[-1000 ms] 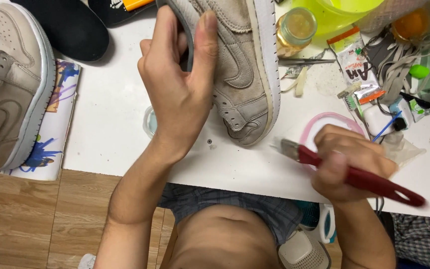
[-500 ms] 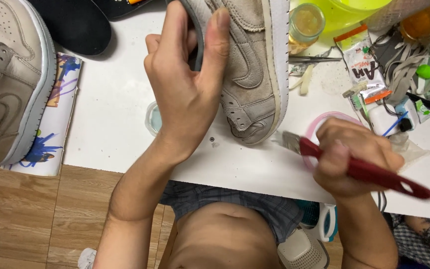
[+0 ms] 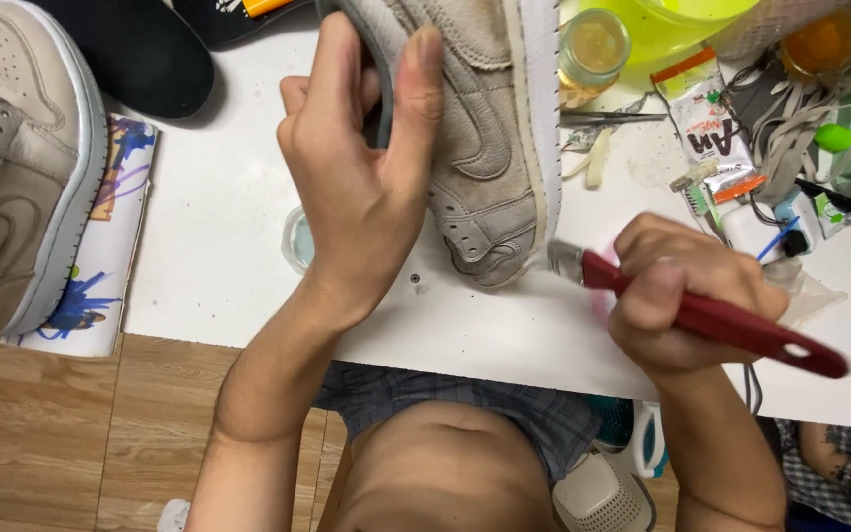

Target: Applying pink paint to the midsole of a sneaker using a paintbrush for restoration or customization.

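My left hand (image 3: pixel 366 187) grips a beige suede sneaker (image 3: pixel 490 138) by its collar, thumb on the outside, holding it toe-down over the white table (image 3: pixel 209 227). In my right hand (image 3: pixel 687 296) is a red-handled brush (image 3: pixel 721 320); its metal ferrule and bristle end sit right beside the sneaker's toe at the sole edge. The brush head is blurred.
A matching beige sneaker (image 3: pixel 17 167) lies at the left on a colourful printed sheet (image 3: pixel 100 266). A black shoe (image 3: pixel 135 49) is at the top. A small glass jar (image 3: pixel 593 49), a yellow-green bowl (image 3: pixel 677 20), sachets, laces and small tools crowd the right. Wooden floor lies below.
My right hand has carried the brush left, up to the sneaker's toe. My left hand has turned the sneaker slightly and kept its grip.
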